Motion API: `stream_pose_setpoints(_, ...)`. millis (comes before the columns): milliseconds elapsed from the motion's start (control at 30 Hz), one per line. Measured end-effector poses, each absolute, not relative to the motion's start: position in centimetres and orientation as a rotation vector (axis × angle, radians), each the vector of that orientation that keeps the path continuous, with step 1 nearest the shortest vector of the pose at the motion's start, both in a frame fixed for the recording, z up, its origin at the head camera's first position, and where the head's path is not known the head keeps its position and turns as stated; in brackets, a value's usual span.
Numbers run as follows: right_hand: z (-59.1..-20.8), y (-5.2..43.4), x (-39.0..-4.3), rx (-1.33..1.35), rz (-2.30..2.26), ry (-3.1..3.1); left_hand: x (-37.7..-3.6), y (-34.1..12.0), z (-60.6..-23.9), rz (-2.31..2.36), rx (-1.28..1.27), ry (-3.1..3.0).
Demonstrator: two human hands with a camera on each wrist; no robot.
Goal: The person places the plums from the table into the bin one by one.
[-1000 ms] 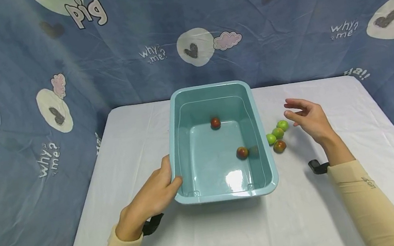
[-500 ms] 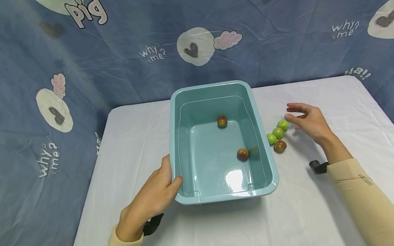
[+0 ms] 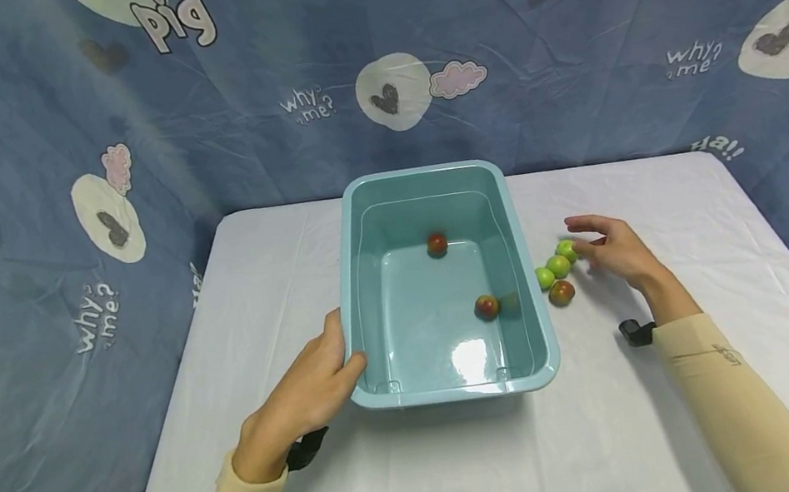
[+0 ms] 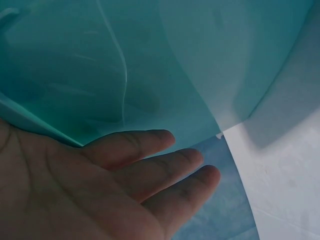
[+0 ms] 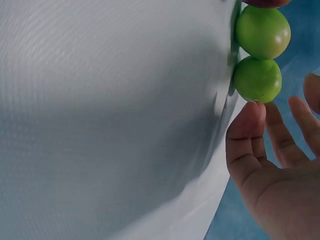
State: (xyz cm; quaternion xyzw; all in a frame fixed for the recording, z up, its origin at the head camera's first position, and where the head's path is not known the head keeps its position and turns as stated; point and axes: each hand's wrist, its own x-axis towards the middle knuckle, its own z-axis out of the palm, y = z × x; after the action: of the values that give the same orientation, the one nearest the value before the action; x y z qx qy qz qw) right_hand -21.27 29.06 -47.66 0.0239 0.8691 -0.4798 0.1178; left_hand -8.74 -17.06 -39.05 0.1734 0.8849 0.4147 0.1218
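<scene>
A light teal plastic basin stands mid-table, holding two reddish-brown tomatoes, one far and one near. My left hand grips its left rim, thumb over the edge; in the left wrist view the fingers lie fairly straight along the outside wall. To the basin's right, a row of green tomatoes and a brownish one lie on the cloth. My right hand is at the farthest green tomato, fingers loosely bent and parted. One fingertip meets or nearly meets it, without a closed grip.
A white cloth covers the table. A blue patterned curtain hangs along the back and sides. The basin's right wall rises close beside the loose tomatoes. A black wrist device sits below my right hand.
My right hand has come lower and slightly left to the farthest green tomato. The far tomato in the basin rolled right, then partly back left. My left hand keeps its place.
</scene>
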Motion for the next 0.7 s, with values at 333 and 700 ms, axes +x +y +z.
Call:
stream_pose_setpoints(333, -48.39, 29.14, -21.55, -0.071, -1.276, 2.536, -8.79, -17.1, -39.05, 1.214, 0.523, 2.574)
stream_pose_setpoints(700, -48.65, 28.68, -21.69, -0.087, -1.192, 2.578, -8.84, -17.1, -39.04, 1.207, 0.517, 2.581)
